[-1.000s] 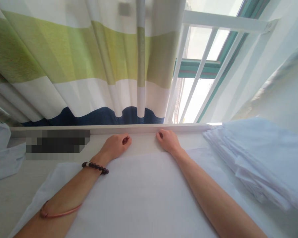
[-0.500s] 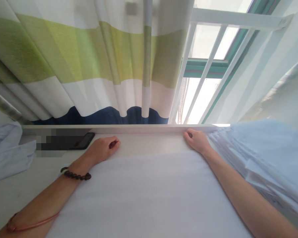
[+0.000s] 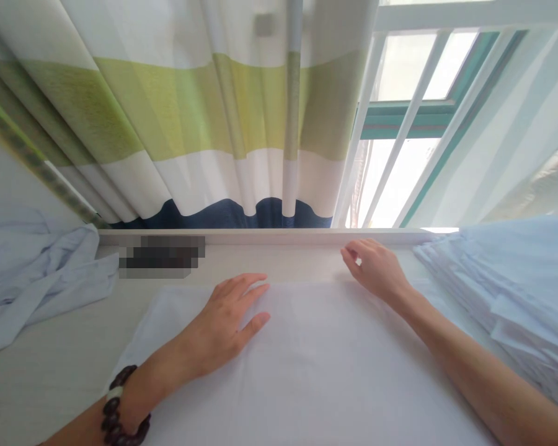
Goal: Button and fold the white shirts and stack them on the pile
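A white cloth [image 3: 316,359] lies spread flat on the pale tabletop in front of me. My left hand [image 3: 230,319] is over its left part, palm down, fingers stretched and thumb apart, holding nothing. Beyond the cloth's far right corner is my right hand [image 3: 374,266], its fingers curled towards the thumb in a loose ring. A small bright gap shows through that ring, and I see nothing held. Dark round beads form a bracelet [image 3: 114,412] on my left wrist.
Folded pale-blue cloths [image 3: 521,279] are stacked at the right. A crumpled pale-blue cloth [image 3: 37,266] lies at the left, near a dark pixelated object [image 3: 160,257]. Behind the table's raised back edge [image 3: 279,236] hang a striped curtain [image 3: 190,111] and white window bars [image 3: 400,133].
My left hand has opened from a loose fist and moved right and nearer, over the cloth. My right hand has lifted slightly, its fingers still curled. The view has shifted left.
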`<state>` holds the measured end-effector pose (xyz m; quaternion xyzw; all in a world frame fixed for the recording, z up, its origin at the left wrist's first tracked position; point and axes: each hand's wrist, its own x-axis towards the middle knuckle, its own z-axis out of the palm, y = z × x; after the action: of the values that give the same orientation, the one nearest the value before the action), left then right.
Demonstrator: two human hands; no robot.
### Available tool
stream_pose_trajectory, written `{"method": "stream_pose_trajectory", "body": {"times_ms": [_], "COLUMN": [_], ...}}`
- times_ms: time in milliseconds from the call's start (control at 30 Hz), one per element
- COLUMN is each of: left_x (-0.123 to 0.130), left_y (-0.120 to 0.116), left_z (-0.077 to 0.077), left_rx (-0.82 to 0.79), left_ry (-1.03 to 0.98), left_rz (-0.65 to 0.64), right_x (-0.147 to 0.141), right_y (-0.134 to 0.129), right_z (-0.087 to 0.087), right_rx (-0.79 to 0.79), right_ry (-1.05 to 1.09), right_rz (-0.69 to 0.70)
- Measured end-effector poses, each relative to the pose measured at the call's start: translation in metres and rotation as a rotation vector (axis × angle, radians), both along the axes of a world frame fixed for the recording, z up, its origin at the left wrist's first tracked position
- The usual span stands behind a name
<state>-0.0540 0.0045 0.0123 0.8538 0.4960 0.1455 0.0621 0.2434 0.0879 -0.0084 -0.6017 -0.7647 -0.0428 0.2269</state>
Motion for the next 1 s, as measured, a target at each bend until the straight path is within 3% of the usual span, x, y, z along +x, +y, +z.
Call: {"method": "stream_pose_trajectory", "body": {"times_ms": [100,200,367,533,733,833,1000], "left_x": [-0.008,-0.034,-0.074,-0.076,-0.064,-0.073,-0.096], "left_y": [-0.025,-0.031,-0.024,-0.013,-0.021,-0.026,-0.023], "left_z": [-0.015,-0.026,-0.029,-0.022,-0.021,-0.029,-0.043], "left_rx": [-0.014,-0.032,-0.058,-0.122,0.019,-0.023,-0.031], "left_ry": [0.147,0.22,0.274,0.299,0.341,0.341,0.332], "left_rz": [0.0,0.071,0.239,0.298,0.293,0.352,0.408], "right_x": [-0.033,-0.043,-0.034,-0.042,-0.055,-0.05,-0.015], "right_y": [-0.041,-0.061,-0.039,-0.012,-0.045,-0.064,-0.053], "right_z": [-0.006,-0.019,-0.034,-0.028,-0.016,-0.021,-0.038], "right_rx": [-0.019,-0.142,-0.192,-0.248,-0.07,-0.101,-0.168], "right_ry": [0.001,-0.072,-0.109,-0.148,-0.076,-0.091,-0.15], "right_rz": [0.348,0.524,0.512,0.518,0.438,0.442,0.309]}}
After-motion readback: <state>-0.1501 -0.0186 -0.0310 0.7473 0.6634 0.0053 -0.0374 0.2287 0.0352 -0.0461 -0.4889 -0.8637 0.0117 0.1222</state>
